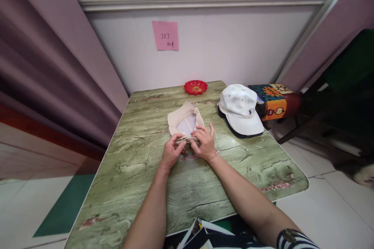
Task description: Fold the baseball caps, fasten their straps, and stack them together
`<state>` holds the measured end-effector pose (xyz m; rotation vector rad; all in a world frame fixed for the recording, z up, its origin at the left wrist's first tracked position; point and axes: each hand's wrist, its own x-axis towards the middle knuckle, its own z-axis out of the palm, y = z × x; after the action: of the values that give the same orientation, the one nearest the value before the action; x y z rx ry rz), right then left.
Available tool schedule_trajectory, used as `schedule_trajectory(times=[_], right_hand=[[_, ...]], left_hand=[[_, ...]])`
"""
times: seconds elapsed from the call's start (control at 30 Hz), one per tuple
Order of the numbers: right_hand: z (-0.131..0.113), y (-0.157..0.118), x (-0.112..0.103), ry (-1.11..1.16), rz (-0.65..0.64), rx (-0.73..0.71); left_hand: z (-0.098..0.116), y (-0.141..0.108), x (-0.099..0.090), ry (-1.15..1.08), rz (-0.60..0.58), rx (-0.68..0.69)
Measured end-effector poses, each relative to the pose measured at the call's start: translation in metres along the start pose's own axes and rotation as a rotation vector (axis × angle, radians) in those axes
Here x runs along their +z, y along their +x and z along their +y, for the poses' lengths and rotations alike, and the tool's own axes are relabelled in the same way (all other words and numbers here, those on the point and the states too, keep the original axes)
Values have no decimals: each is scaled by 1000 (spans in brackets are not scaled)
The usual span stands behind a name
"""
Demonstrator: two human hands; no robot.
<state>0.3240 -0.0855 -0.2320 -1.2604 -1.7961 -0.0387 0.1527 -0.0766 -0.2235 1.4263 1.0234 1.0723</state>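
A light beige cap (177,117) lies upside down at the middle of the green wood-patterned table (131,155), its inside facing up. Both hands pinch the strap at its near edge. My left hand (172,151) grips the strap's left part between thumb and fingers. On the right part, my right hand (204,142) closes thumb and fingers, with its little finger raised. The fastening between the fingertips is too small to make out. To the right, a white cap (240,103) with a small dark logo rests on top of a dark cap (232,128).
A red scalloped dish (195,87) sits near the table's back edge by the wall. A colourful patterned box (273,101) stands beyond the right edge. A pink note (165,35) is stuck on the wall. Purple curtains hang at the left.
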Motion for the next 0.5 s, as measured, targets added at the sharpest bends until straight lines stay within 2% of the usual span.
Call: schedule_trajectory(times=[0.27, 0.37, 0.5], right_hand=[[-1, 0, 0, 52, 34, 18], [2, 1, 2, 69, 99, 100], [10, 2, 6, 24, 192, 213]], left_hand=[[0, 1, -2, 70, 6, 25], [-2, 1, -4, 67, 21, 18], [-2, 2, -9, 64, 97, 24]])
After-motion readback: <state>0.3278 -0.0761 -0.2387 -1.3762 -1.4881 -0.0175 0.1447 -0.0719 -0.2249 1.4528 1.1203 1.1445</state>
